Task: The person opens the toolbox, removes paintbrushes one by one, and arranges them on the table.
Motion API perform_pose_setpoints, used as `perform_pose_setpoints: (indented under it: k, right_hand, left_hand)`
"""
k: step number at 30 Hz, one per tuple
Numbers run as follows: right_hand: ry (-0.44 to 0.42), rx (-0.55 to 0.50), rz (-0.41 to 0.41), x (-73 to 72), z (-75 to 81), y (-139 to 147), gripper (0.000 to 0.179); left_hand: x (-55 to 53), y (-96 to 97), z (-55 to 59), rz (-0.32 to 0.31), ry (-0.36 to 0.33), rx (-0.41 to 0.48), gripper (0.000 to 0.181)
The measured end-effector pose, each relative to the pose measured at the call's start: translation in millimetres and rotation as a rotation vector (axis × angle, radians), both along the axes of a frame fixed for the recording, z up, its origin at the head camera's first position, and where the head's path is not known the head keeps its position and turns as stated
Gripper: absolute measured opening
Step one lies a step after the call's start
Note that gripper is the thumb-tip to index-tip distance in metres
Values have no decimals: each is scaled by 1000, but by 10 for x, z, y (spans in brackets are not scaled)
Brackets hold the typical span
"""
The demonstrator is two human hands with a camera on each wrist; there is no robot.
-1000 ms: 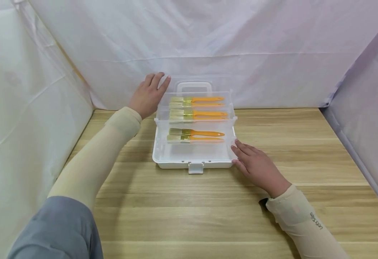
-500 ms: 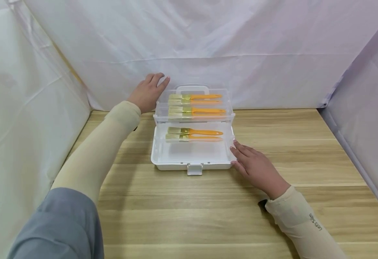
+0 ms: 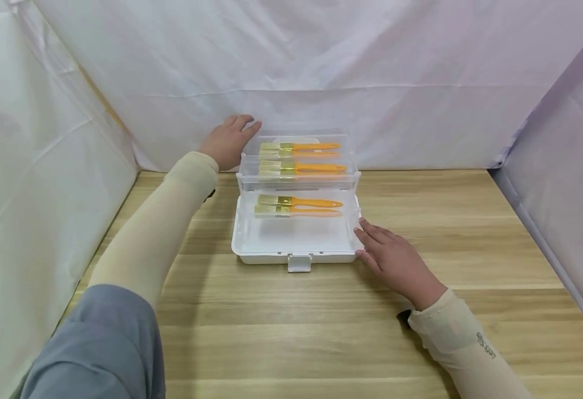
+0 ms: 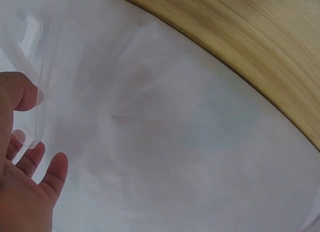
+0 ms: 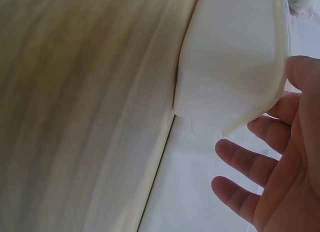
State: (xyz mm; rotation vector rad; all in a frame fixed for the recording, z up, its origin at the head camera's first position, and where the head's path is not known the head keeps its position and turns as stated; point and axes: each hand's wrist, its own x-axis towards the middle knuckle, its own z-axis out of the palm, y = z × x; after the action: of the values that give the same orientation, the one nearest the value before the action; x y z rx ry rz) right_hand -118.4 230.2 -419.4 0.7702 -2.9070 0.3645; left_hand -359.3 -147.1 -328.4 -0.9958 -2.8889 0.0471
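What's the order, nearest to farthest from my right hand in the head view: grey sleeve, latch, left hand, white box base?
1. White box base: touching your right hand, on its left.
2. Latch: on the base's front edge, farther left.
3. Left hand: back left.
4. Grey sleeve: front left.

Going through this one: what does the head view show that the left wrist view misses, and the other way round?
Only the head view: the orange-handled brushes, the white box base with its latch, the right hand at the base's right side, and both sleeves.

Only the left wrist view: the palm side of the left hand, with its thumb against the edge of the clear lid.

Both: the left hand, the lid, its white handle, white cloth and wooden table.
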Motion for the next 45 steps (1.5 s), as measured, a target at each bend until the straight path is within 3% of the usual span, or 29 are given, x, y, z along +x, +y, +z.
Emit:
perform_pose_setpoints:
  k: [10, 19, 23, 26, 31, 36, 41, 45]
  right_hand:
    - [9, -1, -4, -14, -7, 4, 54]
    - [9, 5, 1, -44, -19, 2, 55]
    - [14, 7, 2, -49, -21, 1, 55]
    - [14, 7, 5, -51, -22, -6, 55]
    - [2, 13, -5, -52, -28, -16, 55]
    - [10, 45, -7, -86, -24, -28, 56]
    - [9, 65, -6, -115, 1, -32, 57]
    - [11, 58, -9, -116, 20, -28, 56]
  left_hand:
    - [19, 17, -21, 39, 26, 18, 74]
    - [41, 3, -53, 93, 6, 40, 70]
    - [94, -56, -82, 136, -5, 116, 69]
    - [197, -131, -93, 168, 4, 216, 68]
    - [522, -271, -115, 175, 101, 351, 66]
    - [1044, -383, -158, 147, 162, 396, 63]
    - [1626, -399, -271, 119, 92, 390, 64]
    - [1999, -312, -436, 80, 14, 292, 66]
